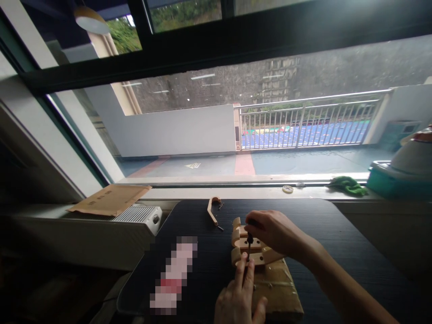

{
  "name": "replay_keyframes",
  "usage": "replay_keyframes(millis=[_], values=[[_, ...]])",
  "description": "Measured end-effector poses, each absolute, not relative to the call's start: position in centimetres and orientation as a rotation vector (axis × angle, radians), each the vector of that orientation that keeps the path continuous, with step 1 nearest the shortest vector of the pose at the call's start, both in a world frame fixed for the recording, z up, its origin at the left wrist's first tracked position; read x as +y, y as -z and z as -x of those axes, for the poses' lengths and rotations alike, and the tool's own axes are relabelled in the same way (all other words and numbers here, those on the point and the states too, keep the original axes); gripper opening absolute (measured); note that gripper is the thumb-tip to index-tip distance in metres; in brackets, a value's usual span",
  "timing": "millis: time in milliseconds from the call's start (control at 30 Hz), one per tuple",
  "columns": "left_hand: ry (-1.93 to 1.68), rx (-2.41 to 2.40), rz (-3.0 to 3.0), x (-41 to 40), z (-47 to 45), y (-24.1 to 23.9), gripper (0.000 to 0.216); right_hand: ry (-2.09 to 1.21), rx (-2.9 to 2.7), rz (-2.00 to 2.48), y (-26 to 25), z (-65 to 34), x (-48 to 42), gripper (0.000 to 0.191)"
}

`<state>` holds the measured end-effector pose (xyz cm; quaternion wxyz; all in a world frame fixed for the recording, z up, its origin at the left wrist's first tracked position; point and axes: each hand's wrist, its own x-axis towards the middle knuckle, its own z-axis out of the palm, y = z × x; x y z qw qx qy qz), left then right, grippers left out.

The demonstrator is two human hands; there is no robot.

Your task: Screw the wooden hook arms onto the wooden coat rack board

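Observation:
My right hand (270,229) is closed round the dark handle of a screwdriver (249,245), which stands upright with its tip down on a wooden hook piece (258,259). My left hand (238,288) lies with fingers stretched out, two fingertips pressing the wood on either side of the screwdriver's tip. Several such curved wooden hooks (237,238) sit in a row on a board wrapped in brown covering (278,288), and dark holes show in them. Apart from these, a loose wooden hook (212,210) lies farther back with small screws (220,228) beside it.
The black table (199,265) ends at a window sill (236,192). On the sill are a green cloth (347,185), a roll of tape (288,189) and a teal box (388,180). A brown envelope (111,199) rests on a white heater (145,218) at left. A blurred-out strip (173,274) lies on the table.

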<state>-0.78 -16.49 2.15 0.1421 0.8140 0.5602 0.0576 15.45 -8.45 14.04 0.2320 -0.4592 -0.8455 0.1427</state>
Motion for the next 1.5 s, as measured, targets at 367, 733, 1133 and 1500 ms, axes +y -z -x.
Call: replay_keyframes(millis=[367,733,1133,1500], values=[[-0.285,1.586,-2.408,-16.6,1.2,-1.0,0.067,-0.353,-2.518,1.125,-15.2,-14.7,-8.7,0.021],[-0.202,1.610,-2.364,-16.7,1.0,-1.5,0.069,-0.262,-2.516,1.238,-15.3,-15.3,-8.5,0.018],[-0.125,1.600,-2.346,-16.5,1.1,-1.5,0.071,-0.345,-2.671,1.131,-14.7,-15.0,-7.9,0.018],[-0.148,1.602,-2.384,-16.3,1.6,0.3,0.076,-0.438,-2.694,1.183,-14.3,-16.6,-8.3,0.022]])
